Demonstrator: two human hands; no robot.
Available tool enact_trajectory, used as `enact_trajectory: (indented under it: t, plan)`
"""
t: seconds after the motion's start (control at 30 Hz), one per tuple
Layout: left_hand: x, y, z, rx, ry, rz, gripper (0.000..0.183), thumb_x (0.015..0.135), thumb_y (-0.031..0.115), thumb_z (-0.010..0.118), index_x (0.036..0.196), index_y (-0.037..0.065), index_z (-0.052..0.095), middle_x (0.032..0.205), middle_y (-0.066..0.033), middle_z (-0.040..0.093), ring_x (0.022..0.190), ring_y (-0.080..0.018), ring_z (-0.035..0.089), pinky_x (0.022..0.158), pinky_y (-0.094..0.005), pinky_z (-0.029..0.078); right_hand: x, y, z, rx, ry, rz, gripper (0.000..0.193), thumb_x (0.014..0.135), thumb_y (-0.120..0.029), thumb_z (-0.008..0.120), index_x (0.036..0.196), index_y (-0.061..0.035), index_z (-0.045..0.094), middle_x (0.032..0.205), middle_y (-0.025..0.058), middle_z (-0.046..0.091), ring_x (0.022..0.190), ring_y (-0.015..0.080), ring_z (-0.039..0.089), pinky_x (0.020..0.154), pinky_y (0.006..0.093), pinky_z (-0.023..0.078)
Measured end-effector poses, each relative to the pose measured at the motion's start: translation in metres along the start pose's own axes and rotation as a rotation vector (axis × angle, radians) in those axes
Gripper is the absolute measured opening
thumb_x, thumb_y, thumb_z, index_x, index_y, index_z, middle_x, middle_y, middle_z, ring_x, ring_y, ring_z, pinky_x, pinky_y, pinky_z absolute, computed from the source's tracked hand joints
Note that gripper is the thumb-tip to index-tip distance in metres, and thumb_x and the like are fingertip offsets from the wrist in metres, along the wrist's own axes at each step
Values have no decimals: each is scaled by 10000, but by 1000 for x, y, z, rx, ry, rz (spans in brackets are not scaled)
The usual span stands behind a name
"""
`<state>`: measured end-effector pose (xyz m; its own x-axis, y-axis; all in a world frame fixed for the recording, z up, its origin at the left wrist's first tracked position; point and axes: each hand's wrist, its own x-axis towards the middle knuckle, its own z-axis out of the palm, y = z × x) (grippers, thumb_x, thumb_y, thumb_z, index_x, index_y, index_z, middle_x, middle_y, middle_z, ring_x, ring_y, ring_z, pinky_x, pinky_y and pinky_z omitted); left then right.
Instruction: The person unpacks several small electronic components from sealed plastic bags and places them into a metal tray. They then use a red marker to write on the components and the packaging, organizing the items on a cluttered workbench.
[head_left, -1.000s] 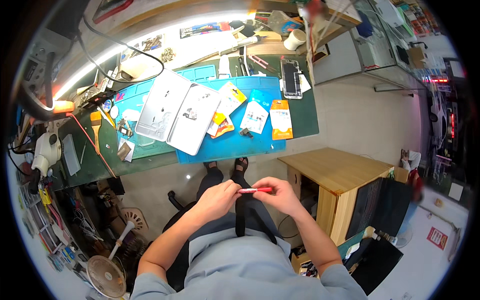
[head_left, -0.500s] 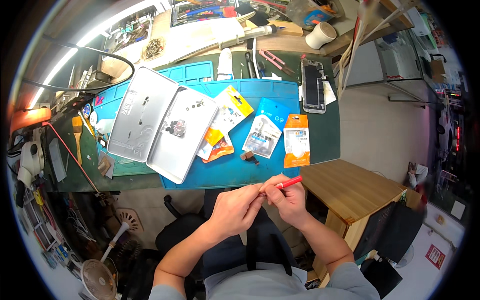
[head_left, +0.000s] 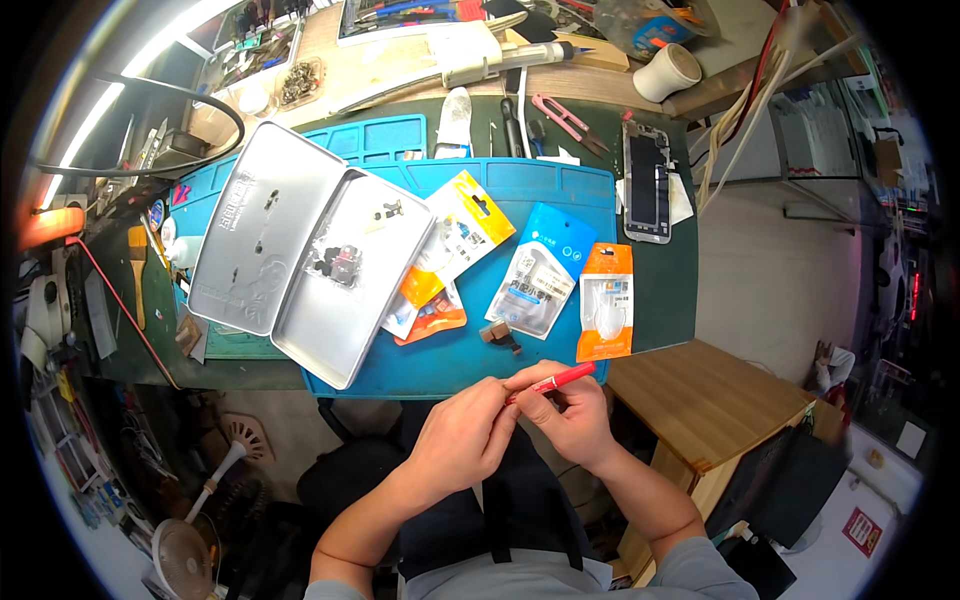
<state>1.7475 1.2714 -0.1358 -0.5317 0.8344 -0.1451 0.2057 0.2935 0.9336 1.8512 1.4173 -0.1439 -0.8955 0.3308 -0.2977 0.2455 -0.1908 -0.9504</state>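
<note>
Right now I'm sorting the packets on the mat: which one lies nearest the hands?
The orange packet with the clear window, rightmost on the blue mat, just above the red tool.

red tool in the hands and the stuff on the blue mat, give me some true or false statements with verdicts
1. Both hands hold the thin red tool. True: the left hand and right hand meet on it.
2. The metal tin lies shut. False: it lies open, small dark parts inside.
3. The orange packet lies on the blue mat. True.
4. The opened phone lies inside the tin. False: it lies on the green mat, right of the blue mat.
5. The red tool touches the blue mat. False: it is held off the desk edge, above the lap.
</note>
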Motion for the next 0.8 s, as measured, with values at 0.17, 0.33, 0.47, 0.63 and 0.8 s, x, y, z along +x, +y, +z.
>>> enact_trajectory:
  t: [0.17,0.33,0.47,0.63,0.8]
  plan:
    - [2,3,2,10,1,-13,109,976,103,617,967,0,584,851,-149,621,762,-353,642,638,-427,509,0,-5,-2,7,34,71,183,990,-146,681,1067,19,703,966,68,722,839,91,655,744,246,521]
    - [0,4,4,-77,2,-56,210,980,122,623,1142,-11,615,933,-166,648,827,-347,664,685,-426,527,2,-11,-2,-18,76,9,209,1007,-147,654,1138,14,675,935,67,712,830,102,658,758,260,531]
    - [2,6,4,1,87,77,407,937,146,684,1305,-4,595,1058,-171,676,932,-338,679,790,-406,554,1,-11,-3,5,207,-143,292,1020,-141,632,1270,7,610,904,63,694,797,103,649,765,258,526]
    - [8,0,-11,330,411,374,476,835,109,738,1297,56,641,1265,-133,661,1101,-255,668,942,-420,547,-11,-47,-24,52,-50,301,581,1015,-104,634,1507,-4,341,862,52,676,744,105,635,720,258,517]
    - [4,11,-20,520,-17,548,235,875,121,650,1101,73,690,1019,-62,680,895,-221,668,827,-376,530,-16,-56,-22,235,-306,444,750,1018,-85,603,1585,-51,114,890,108,684,765,112,646,708,247,511]
